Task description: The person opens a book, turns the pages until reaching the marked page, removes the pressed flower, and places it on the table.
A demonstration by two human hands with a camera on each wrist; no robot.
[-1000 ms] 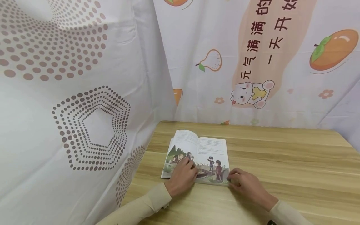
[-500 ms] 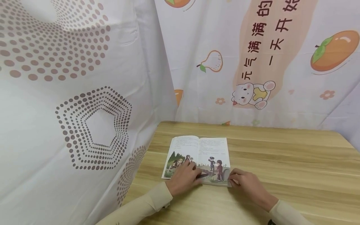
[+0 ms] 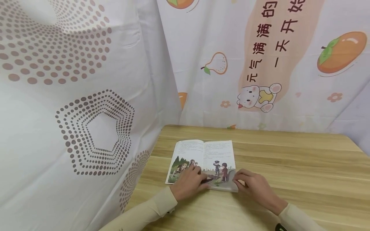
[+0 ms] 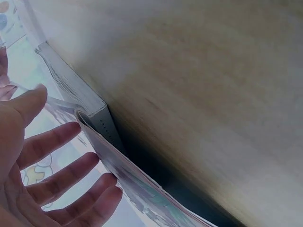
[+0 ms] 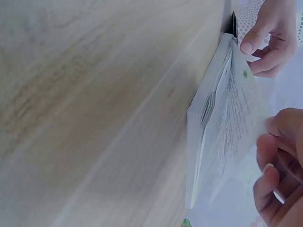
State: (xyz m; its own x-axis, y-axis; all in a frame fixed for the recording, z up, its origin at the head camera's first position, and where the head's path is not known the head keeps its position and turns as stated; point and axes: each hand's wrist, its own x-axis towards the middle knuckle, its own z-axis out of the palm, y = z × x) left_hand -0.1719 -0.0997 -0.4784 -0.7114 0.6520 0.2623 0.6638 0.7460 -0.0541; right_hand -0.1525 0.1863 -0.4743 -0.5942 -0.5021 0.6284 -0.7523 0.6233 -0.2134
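An open illustrated book (image 3: 218, 150) lies on the wooden table (image 3: 289, 166), text above and colour pictures along the bottom of both pages. My left hand (image 3: 188, 183) rests over the lower part of the left page near the spine. In the left wrist view its fingers (image 4: 64, 182) are spread and fairly straight against the page. At the lower right corner, my right hand (image 3: 254, 189) pinches a page between thumb and forefinger. The right wrist view shows that page (image 5: 244, 109) raised off the stack beneath, its corner at the fingertips.
A white curtain with brown dots (image 3: 101, 131) hangs along the table's left side. Behind the table hangs another curtain (image 3: 196, 64) printed with fruit, a bear and Chinese characters.
The left page has settled flatter, and my left hand has slid slightly right towards the spine. My right hand has lifted the right page's lower corner a little.
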